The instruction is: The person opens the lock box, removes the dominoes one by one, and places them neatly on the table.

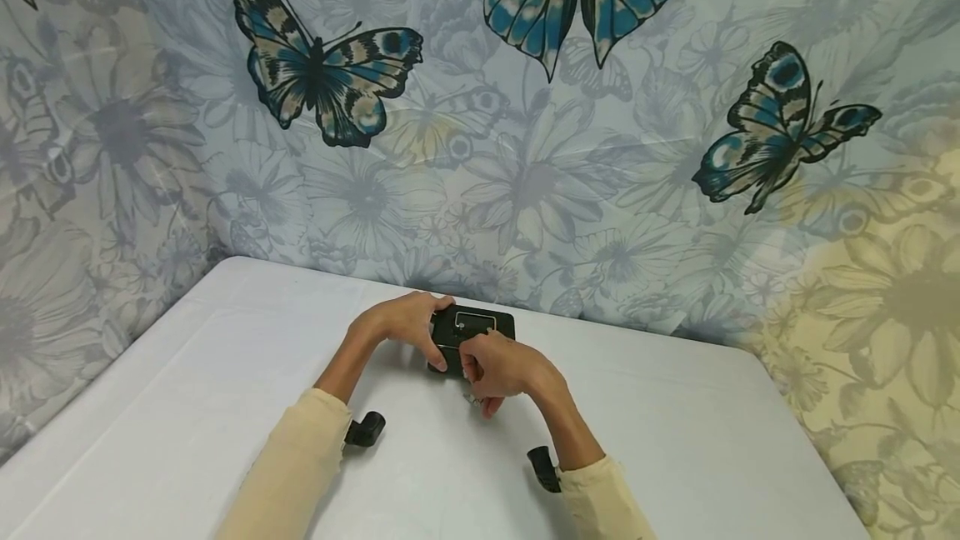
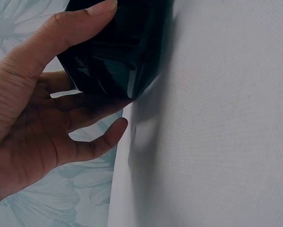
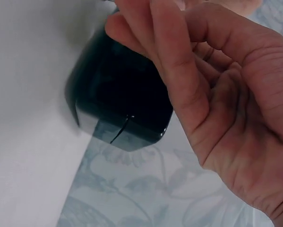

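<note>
Near the desk's (image 1: 187,398) far edge, the glossy black box (image 1: 474,326) is probably stiff, slick and modestly heavy, best held by its ends, as the left hand's (image 1: 403,322) fingers grip one; what the right hand's (image 1: 501,363) bent fingers pinch, I cannot tell.

The left hand (image 1: 405,321) and right hand (image 1: 501,363) were bare to above the wrist. Plain, pale cream sleeves covered the arms: the left sleeve (image 1: 288,461) and right sleeve (image 1: 602,498) were softly creased. A stubby black fitting (image 1: 365,429) with a rounded end jutted beside the left cuff; a narrower black piece (image 1: 543,469) beside the right.
</note>
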Tool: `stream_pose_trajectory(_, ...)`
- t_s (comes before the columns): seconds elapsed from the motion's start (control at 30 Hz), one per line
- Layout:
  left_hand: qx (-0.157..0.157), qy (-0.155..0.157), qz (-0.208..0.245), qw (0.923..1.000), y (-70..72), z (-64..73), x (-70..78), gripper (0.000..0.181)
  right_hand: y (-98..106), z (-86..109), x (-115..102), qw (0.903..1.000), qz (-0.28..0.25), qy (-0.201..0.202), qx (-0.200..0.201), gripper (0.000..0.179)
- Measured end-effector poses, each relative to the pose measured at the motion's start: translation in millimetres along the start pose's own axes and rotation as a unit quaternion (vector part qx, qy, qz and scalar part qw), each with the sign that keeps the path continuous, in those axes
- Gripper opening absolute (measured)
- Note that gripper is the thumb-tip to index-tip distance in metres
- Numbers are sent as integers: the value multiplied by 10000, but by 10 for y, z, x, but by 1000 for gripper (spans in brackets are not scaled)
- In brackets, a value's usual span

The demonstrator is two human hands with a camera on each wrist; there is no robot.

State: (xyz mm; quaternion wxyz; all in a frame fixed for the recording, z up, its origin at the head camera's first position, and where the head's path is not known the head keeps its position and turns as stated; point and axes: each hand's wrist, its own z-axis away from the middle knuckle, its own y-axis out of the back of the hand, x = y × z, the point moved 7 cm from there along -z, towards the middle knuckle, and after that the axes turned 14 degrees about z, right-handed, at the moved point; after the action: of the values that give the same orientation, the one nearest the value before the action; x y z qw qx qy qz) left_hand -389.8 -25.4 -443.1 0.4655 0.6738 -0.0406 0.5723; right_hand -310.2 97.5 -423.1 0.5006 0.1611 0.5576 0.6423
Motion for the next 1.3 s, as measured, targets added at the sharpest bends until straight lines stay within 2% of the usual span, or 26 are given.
stream_pose_trajectory(0.2, -31, -128, 35, 9999, 0, -9, -3, 78, 47, -13, 20, 9987, -139, -307, 382, 24)
stream_pose_trajectory(0.37, -37, -152, 109, 9998, -11, 2, -15, 68, 45, -20, -6, 9957, -177, -530, 741, 25)
stream_pose_trajectory(0.63, -12, -103, 162, 9998, -3, 8, -18, 75, 39, -14, -89, 9904, 188, -822, 1096, 25)
stream_pose_trajectory(0.8, -19, -134, 161, 9998, 6, 9, -7, 80, 30, -5, -110, 9884, 110, -1000, 1140, 25)
stream_pose_trajectory(1.0, -58, -185, 178, 9997, 3, 8, 4, 68, 28, -2, -115, 9860, 16, -1203, 1150, 25)
stream_pose_trajectory(1.17, -62, -153, 250, 9996, -5, -4, -17, 64, 5, -11, -141, 9854, 24, -1219, 1188, 23)
stream_pose_trajectory(1.3, 2, -77, 215, 9997, 7, -2, -32, 75, 6, -18, -182, 9834, 204, -1186, 1359, 24)
